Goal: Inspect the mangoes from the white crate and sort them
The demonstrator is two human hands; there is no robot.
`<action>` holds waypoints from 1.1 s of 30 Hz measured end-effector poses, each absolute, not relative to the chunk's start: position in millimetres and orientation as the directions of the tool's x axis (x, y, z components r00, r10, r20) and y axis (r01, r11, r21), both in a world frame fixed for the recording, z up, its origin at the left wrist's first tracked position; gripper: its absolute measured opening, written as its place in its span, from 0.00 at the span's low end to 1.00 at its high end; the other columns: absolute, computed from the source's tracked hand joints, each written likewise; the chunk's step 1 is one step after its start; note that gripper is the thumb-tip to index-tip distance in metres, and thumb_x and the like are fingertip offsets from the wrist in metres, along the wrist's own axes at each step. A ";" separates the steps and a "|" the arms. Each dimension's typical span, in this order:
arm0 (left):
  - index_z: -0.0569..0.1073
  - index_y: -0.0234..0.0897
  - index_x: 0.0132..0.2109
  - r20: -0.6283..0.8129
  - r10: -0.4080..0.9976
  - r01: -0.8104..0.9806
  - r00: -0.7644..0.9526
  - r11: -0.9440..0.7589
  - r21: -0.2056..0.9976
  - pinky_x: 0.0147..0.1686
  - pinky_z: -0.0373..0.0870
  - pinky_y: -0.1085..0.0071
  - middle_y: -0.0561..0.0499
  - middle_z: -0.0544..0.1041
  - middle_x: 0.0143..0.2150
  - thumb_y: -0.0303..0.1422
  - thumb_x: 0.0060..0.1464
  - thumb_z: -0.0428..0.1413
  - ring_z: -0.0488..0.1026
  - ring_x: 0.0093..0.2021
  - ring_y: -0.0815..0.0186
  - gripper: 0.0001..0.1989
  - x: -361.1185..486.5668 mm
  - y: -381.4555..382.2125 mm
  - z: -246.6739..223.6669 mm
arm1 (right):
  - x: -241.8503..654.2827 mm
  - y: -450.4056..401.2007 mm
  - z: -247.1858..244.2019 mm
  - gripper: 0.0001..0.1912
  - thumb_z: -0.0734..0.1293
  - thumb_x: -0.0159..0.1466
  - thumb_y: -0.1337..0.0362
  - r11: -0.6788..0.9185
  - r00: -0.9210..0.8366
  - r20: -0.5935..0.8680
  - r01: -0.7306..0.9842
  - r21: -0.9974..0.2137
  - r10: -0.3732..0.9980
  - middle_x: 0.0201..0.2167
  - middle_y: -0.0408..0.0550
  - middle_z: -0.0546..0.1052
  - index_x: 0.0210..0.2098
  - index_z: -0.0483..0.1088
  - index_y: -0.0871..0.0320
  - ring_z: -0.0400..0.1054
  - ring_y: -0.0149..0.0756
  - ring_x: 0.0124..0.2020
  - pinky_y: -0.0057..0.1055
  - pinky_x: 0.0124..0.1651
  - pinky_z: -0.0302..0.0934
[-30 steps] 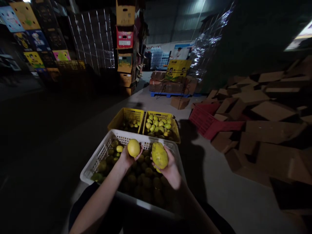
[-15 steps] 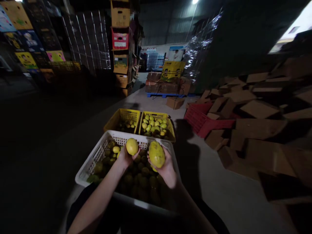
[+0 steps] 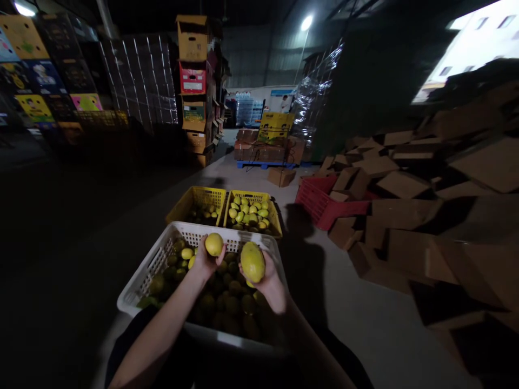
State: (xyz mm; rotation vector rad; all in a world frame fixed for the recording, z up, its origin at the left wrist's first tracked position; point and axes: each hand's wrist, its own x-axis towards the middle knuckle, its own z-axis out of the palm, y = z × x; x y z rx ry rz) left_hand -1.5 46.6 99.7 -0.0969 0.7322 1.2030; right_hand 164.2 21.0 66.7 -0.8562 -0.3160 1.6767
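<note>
A round yellow fruit [image 3: 214, 245] rests in my left hand [image 3: 206, 263], whose fingers curl round its underside. My right hand [image 3: 271, 281] grips a larger, longer yellow-green fruit [image 3: 252, 262]. Both hands are above a white plastic crate [image 3: 140, 274] that holds several green and yellow fruits [image 3: 233, 305], mostly in shadow. Just beyond it stand two yellow crates side by side. The left yellow crate [image 3: 178, 208] has a low layer of fruit, while the right yellow crate [image 3: 277, 220] is fuller.
To the right, a red crate [image 3: 318, 202] lies by a big heap of cardboard boxes [image 3: 413, 216]. Farther back are a blue pallet [image 3: 263, 164] with cartons, a loose box [image 3: 281, 176] and a tall box stack [image 3: 193, 81]. Wrapped stacks stand behind.
The view has tilted up and shifted a little, so the crates sit lower and more to the left. In my right hand the long fruit has turned slightly. Both hands keep their fruit.
</note>
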 end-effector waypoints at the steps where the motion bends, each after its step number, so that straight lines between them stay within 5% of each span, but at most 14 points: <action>1: 0.71 0.31 0.49 -0.577 0.798 -0.871 0.175 0.399 0.287 0.24 0.75 0.72 0.48 0.75 0.25 0.35 0.60 0.50 0.75 0.25 0.65 0.15 -2.2 46.7 99.0 | 164.4 19.0 68.8 0.10 0.62 0.60 0.56 -0.335 -0.067 -0.430 -0.736 -0.588 0.900 0.19 0.43 0.75 0.29 0.67 0.55 0.73 0.38 0.24 0.39 0.30 0.71; 9: 0.71 0.34 0.50 -0.532 0.831 -0.861 0.163 0.383 0.335 0.29 0.78 0.65 0.49 0.76 0.27 0.32 0.61 0.48 0.76 0.27 0.63 0.14 -6.6 39.3 99.1 | 163.3 8.2 73.5 0.05 0.66 0.59 0.60 -0.373 -0.038 -0.530 -0.753 -0.542 0.847 0.20 0.39 0.76 0.32 0.69 0.54 0.72 0.34 0.21 0.35 0.30 0.70; 15: 0.70 0.31 0.51 -0.556 0.798 -0.873 0.230 0.422 0.245 0.24 0.77 0.67 0.46 0.76 0.27 0.30 0.61 0.44 0.77 0.26 0.62 0.16 -15.1 37.4 102.7 | 163.8 8.3 70.8 0.12 0.61 0.62 0.57 -0.457 -0.189 -0.536 -0.780 -0.427 0.823 0.20 0.48 0.77 0.32 0.71 0.58 0.74 0.39 0.24 0.37 0.32 0.70; 23: 0.72 0.33 0.45 -0.541 0.831 -0.887 0.132 0.342 0.309 0.25 0.77 0.65 0.49 0.75 0.24 0.37 0.59 0.49 0.76 0.25 0.62 0.13 -28.2 36.0 106.4 | 152.7 13.8 76.2 0.07 0.62 0.64 0.58 -0.406 -0.094 -0.534 -0.762 -0.504 0.840 0.22 0.39 0.79 0.33 0.70 0.53 0.73 0.34 0.23 0.35 0.32 0.70; 28: 0.72 0.33 0.42 -0.564 0.813 -0.873 0.145 0.373 0.313 0.23 0.76 0.68 0.47 0.76 0.27 0.33 0.62 0.43 0.76 0.26 0.62 0.14 -36.7 36.5 106.9 | 148.5 16.6 75.2 0.17 0.55 0.68 0.57 -0.508 -0.225 -0.525 -0.708 -0.491 0.821 0.24 0.47 0.79 0.34 0.71 0.57 0.74 0.37 0.26 0.34 0.32 0.70; 33: 0.71 0.32 0.38 -0.537 0.833 -0.857 0.132 0.368 0.361 0.24 0.76 0.70 0.47 0.76 0.26 0.39 0.59 0.51 0.76 0.26 0.63 0.13 -41.3 32.1 108.6 | 141.6 18.6 77.1 0.15 0.60 0.65 0.54 -0.484 -0.236 -0.482 -0.721 -0.495 0.844 0.26 0.48 0.80 0.35 0.72 0.57 0.75 0.37 0.29 0.36 0.38 0.71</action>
